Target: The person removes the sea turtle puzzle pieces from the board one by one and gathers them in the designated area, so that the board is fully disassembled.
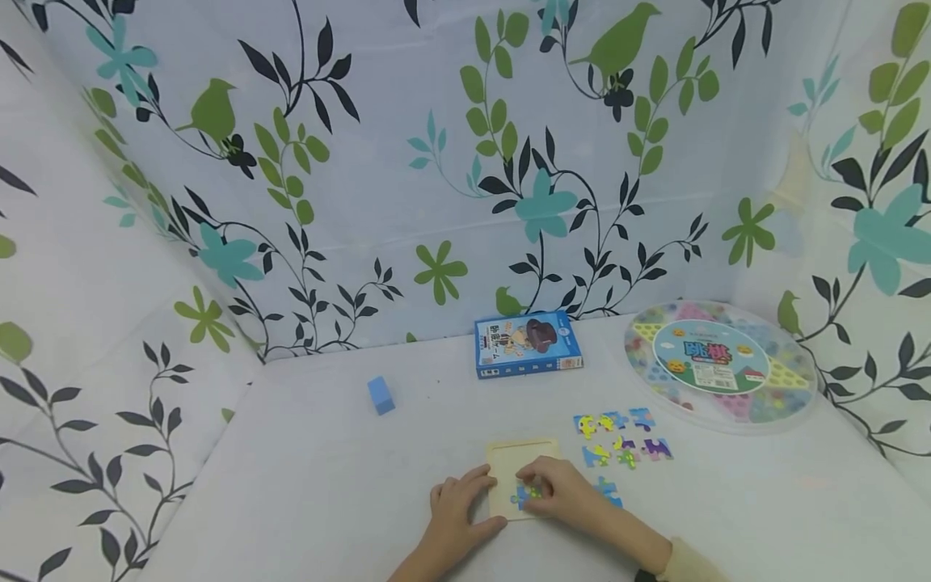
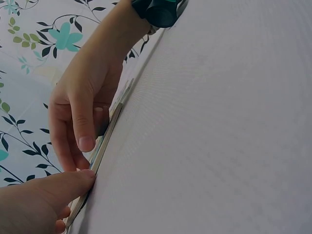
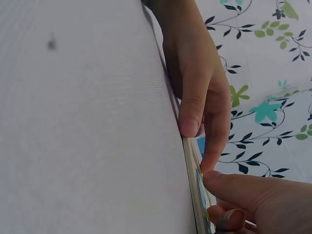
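Observation:
A shallow pale wooden puzzle tray [image 1: 502, 465] lies flat on the white table. My left hand [image 1: 457, 513] holds its left side, with fingertips at the left edge and the thumb at the near-left corner. Over the tray's near right part, my right hand [image 1: 563, 493] has its thumb and index finger curled down at a blue, green and yellow jigsaw piece [image 1: 520, 496], partly hidden by the fingers. In the right wrist view, my right thumb [image 3: 239, 187] and curled fingers meet at the tray's edge. One blue loose piece [image 1: 609, 491] lies beside the right wrist.
Several loose jigsaw pieces [image 1: 596, 454] lie right of the tray. Behind stand a blue game box [image 1: 527, 343] and, at far right, a round Chinese checkers set [image 1: 720, 364]. A small blue block [image 1: 381, 395] sits at left. Patterned cloth [image 1: 378, 202] encloses the table's back and sides.

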### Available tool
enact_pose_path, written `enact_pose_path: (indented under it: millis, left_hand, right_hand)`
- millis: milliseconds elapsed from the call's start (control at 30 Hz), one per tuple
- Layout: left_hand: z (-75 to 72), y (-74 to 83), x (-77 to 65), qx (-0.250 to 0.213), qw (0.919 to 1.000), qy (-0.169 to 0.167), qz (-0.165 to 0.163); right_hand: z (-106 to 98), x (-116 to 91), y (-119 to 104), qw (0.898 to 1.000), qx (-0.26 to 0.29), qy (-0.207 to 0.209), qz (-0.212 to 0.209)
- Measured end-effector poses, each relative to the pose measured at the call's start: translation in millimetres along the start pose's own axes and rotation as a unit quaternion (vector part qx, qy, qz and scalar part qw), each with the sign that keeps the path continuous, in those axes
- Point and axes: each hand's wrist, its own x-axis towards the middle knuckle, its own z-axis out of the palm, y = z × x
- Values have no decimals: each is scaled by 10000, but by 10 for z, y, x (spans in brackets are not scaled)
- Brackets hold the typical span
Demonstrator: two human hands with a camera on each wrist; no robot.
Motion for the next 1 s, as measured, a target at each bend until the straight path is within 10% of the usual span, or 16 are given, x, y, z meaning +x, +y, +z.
enact_pose_path:
  millis: [1000]
  left_hand:
    - [-7,2,0,-33,9999,-118,-111]
  right_hand:
    - [-15,24,-39,9991,-20,-252,326]
